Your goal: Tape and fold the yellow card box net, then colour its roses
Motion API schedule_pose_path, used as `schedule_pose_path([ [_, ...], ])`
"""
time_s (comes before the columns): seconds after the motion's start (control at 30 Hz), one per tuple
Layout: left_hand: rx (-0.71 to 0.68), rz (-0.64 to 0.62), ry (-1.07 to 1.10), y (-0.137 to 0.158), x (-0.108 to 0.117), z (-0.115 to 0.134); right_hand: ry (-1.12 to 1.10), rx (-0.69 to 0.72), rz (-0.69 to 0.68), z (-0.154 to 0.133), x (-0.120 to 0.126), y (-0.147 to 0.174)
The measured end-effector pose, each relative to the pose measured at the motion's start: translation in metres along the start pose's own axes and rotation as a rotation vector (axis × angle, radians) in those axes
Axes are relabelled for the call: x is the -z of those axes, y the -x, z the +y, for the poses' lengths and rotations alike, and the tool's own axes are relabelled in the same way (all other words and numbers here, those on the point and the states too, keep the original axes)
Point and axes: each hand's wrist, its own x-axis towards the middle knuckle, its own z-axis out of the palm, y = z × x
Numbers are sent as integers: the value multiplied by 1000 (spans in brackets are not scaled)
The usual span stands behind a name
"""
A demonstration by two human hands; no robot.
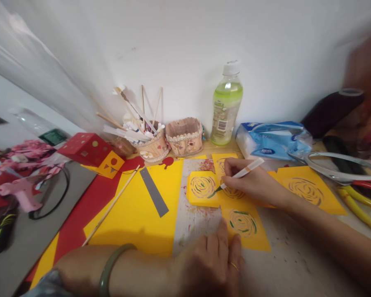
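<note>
Yellow card, folded into a shallow box [203, 189], sits just right of the frame's centre, its top ringed with curved marks, one or two of them green. The white marker [249, 168] slants over its right edge, green tip at the rim of the swirl. My right fingers [231, 182] are clamped on its barrel. My left fingers [222, 241], blurred at bottom centre, lie against the edge of the lower patterned panel [241, 222]; whether they grip or only press it, I can't tell.

As I see it, the box could slide or turn, since neither hand visibly braces it; then my line would stray onto plain yellow. My right hand lies over another patterned panel, so any damp ink there could smear under it.

Left of the box, a grey strip [154, 193] and a thin stick [111, 205] lie on a large yellow sheet [136, 225]. Upper centre, a green drink bottle [227, 109] stands between a decorated pot [185, 140] and a blue tissue pack [273, 142]. A pink glue gun [21, 190] lies at far left, away from my drawing on the tabletop [287, 255].
</note>
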Motion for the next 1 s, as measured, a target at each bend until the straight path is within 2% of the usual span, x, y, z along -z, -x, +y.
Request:
schedule_pose_path([
  [0.17,-4,-5,-1,0,0,0,-53,-32,24,-2,2,-1],
  [0.33,4,31,15,-3,0,-1,-142,-5,155,-9,1,0],
  [0.57,-4,24,-9,-2,-1,0,-190,26,-11,-16,-14,4],
  [0.73,56,39,-13,-1,-5,2,-218,50,-22,-9,-23,6],
  [0.83,12,26,-1,-2,-4,0,-171,61,-11,-7,-24,6],
  [1.0,59,29,-17,-3,0,0,-118,62,31,-6,-23,4],
])
